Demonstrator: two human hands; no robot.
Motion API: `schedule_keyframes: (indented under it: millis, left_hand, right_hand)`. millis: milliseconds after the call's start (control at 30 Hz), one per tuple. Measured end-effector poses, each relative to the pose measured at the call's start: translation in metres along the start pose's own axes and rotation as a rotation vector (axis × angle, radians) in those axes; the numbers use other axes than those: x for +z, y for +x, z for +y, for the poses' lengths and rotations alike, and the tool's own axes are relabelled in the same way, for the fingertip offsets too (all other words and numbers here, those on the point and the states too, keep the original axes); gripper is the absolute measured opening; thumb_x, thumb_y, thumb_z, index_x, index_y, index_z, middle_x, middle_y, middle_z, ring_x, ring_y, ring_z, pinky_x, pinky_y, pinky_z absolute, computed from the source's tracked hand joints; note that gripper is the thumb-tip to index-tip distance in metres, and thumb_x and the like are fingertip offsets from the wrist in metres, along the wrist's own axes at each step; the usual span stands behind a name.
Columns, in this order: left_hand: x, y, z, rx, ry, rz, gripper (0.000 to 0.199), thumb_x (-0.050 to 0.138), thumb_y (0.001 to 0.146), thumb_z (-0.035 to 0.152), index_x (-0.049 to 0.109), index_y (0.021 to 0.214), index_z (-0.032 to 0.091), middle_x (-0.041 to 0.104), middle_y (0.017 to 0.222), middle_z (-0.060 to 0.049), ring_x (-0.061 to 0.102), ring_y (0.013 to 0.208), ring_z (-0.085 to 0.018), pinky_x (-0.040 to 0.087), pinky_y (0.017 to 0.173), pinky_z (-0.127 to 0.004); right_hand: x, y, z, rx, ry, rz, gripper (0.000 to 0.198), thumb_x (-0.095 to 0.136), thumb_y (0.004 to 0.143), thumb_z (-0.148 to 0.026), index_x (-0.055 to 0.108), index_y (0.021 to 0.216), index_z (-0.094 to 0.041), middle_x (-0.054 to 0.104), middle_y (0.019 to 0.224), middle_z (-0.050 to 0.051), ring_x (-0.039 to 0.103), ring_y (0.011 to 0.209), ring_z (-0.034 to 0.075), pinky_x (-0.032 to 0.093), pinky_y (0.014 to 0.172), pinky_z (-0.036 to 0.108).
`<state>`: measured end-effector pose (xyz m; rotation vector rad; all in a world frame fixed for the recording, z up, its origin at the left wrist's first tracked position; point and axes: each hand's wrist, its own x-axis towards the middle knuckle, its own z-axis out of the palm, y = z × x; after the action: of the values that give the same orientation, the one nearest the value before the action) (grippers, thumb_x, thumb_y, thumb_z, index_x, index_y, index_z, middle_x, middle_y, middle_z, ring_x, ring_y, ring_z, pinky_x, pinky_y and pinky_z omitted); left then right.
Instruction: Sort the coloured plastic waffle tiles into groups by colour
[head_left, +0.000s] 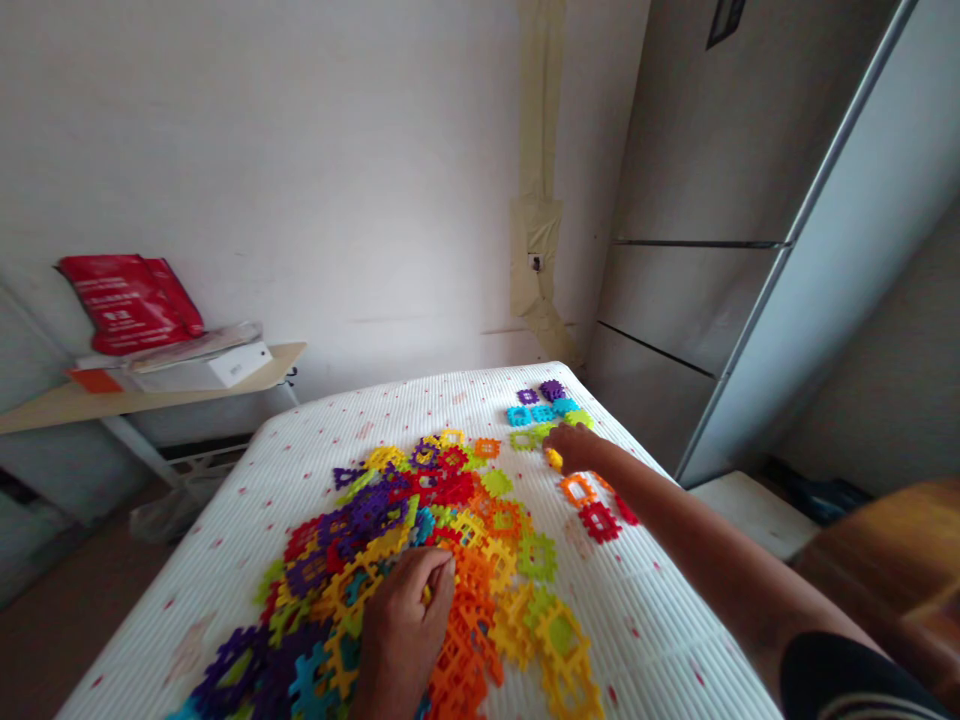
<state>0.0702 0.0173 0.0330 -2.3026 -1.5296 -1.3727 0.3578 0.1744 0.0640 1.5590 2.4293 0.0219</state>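
My right hand (576, 447) reaches to the far right of the table, fingers closed around a yellow interlocking plastic piece (553, 458) low over the cloth. Near it lie lime green pieces (523, 440), blue pieces (518, 416) and purple pieces (528, 397), grouped by colour in rows. On its near side are an orange square piece (577, 489) and a red piece (599, 522). My left hand (405, 620) is curled over a large mixed pile of such pieces (469, 600). A bit of yellow shows between its thumb and fingers; most of that piece is hidden.
A white quilted cloth (217, 560) with small red marks covers the table. At the left, a side shelf (289, 358) bears a red bag (127, 305) and a white box (240, 366). A tall grey refrigerator (690, 200) stands beyond the table's right edge; a wall closes the back.
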Motion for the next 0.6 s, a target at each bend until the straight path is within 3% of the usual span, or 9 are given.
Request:
schedule_keyframes:
  millis: [133,267,367,500,600]
  left_hand:
    - [-0.001,-0.001,0.002,-0.028,-0.010,0.005,0.015,0.050,0.082,0.022,0.063,0.075,0.022,0.069,0.068,0.000,0.066,0.062,-0.013,0.052,0.059,-0.020]
    - [-0.006,0.001,0.007,-0.059,-0.051,0.049,0.014,0.051,0.081,0.020,0.063,0.075,0.022,0.069,0.068,-0.001,0.065,0.062,-0.013,0.051,0.059,-0.020]
    - [-0.012,0.003,0.013,-0.078,-0.108,0.080,0.013,0.052,0.081,0.018,0.063,0.076,0.021,0.069,0.070,-0.001,0.066,0.065,-0.013,0.052,0.061,-0.020]
    - [-0.023,0.005,0.019,-0.076,-0.179,0.126,0.012,0.052,0.081,0.015,0.063,0.079,0.020,0.068,0.073,-0.002,0.066,0.070,-0.013,0.053,0.065,-0.021]
    - [-0.033,0.006,0.019,-0.075,-0.199,0.188,0.013,0.053,0.081,0.015,0.063,0.079,0.021,0.069,0.074,-0.002,0.066,0.071,-0.014,0.054,0.066,-0.022]
  right_hand:
    - [-0.015,-0.015,-0.005,0.024,0.037,0.076,0.058,0.071,0.064,-0.016,0.056,0.119,-0.021,0.056,0.121,0.014,0.051,0.112,0.031,0.044,0.086,0.042]
    - [-0.019,-0.045,-0.034,-0.132,0.227,0.381,0.038,0.060,0.072,-0.013,0.060,0.110,-0.018,0.061,0.110,0.010,0.058,0.101,0.023,0.045,0.087,0.035]
    - [-0.004,-0.068,-0.074,-0.212,0.387,0.574,0.023,0.050,0.084,-0.020,0.060,0.104,-0.020,0.062,0.103,0.008,0.060,0.092,0.019,0.049,0.081,0.033]
    - [0.027,-0.076,-0.120,-0.203,0.499,0.665,0.023,0.042,0.088,-0.020,0.060,0.102,-0.023,0.061,0.107,0.009,0.060,0.095,0.020,0.051,0.080,0.033]
    - [0.043,-0.069,-0.136,-0.200,0.538,0.707,0.026,0.041,0.089,-0.021,0.060,0.106,-0.025,0.062,0.108,0.009,0.061,0.096,0.021,0.053,0.081,0.035]
